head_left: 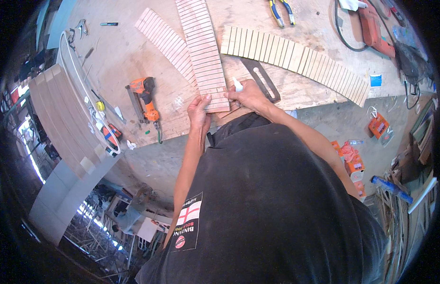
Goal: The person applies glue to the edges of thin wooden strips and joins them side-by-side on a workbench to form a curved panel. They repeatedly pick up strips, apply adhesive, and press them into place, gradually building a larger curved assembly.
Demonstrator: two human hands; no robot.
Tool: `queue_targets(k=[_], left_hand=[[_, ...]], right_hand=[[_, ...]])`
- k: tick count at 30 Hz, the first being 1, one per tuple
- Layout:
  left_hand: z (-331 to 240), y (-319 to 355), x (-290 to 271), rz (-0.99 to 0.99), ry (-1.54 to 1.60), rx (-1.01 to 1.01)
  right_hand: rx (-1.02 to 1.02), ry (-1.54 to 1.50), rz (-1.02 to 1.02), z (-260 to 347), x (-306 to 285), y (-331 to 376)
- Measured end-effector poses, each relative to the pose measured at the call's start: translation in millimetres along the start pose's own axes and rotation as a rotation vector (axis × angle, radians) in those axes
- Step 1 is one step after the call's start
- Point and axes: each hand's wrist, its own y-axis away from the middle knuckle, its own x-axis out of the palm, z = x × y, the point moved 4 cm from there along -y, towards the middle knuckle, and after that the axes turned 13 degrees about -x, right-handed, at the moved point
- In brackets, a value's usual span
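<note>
A reddish wooden strip (201, 42), cut across with many parallel slots, lies lengthwise in front of me with its near end at the bench's front edge. My left hand (199, 111) grips the left side of that end, thumb on top. At its right side is my right hand (250, 96), closed round a small white bottle (238, 85) with its tip sticking up; its fingertips touch the strip's edge. A second reddish slotted strip (165, 42) slants off to the left, and a paler slotted strip (291, 54) curves away to the right.
An orange nail gun (145, 100) with a hose lies left on the bench (175, 125). A dark slotted metal bar (261, 80) is under the pale strip. Pliers (282, 13) and a red power tool (375, 31) lie farther back. Curved boards (64, 113) stand left; orange boxes (355, 166) sit below, right.
</note>
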Motion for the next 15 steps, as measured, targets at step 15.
queue_targets(k=[15], left_hand=[[13.2, 16.6, 16.2, 0.119, 0.276, 0.027]], right_hand=[[0.059, -0.029, 0.002, 2.2, 5.3, 0.7]])
